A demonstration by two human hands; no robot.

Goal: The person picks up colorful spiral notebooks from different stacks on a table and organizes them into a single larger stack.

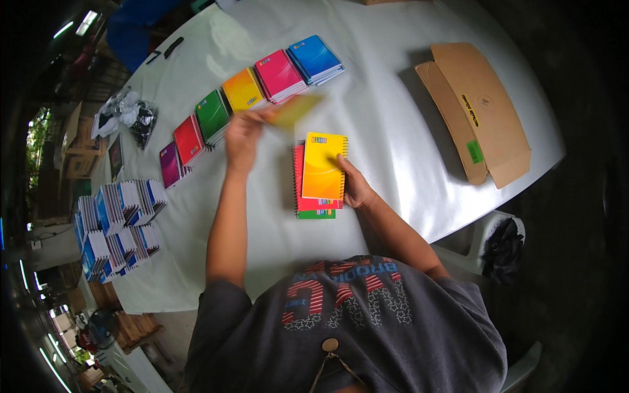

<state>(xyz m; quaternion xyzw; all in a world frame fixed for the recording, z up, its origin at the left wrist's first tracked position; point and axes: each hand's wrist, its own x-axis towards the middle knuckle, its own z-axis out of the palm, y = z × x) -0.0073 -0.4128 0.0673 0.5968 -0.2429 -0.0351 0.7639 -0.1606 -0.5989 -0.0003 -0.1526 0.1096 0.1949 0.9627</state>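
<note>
My left hand (244, 136) is raised over the white table (393, 131) and grips a blurred yellow spiral notebook (295, 110) just above the row of piles. My right hand (356, 187) rests against the right edge of a small stack of notebooks (320, 177), yellow on top, red and green beneath. A curved row of notebook piles runs from blue (316, 59) through pink (279, 75), yellow (243, 90), green (212, 115) and red (189, 139) to magenta (171, 164).
A flattened brown cardboard box (475, 108) lies at the right of the table. Bundles of blue-and-white notebooks (118, 226) sit at the left edge. Crumpled plastic bags (128, 114) lie further back left. A white plastic chair (491, 242) stands at the lower right.
</note>
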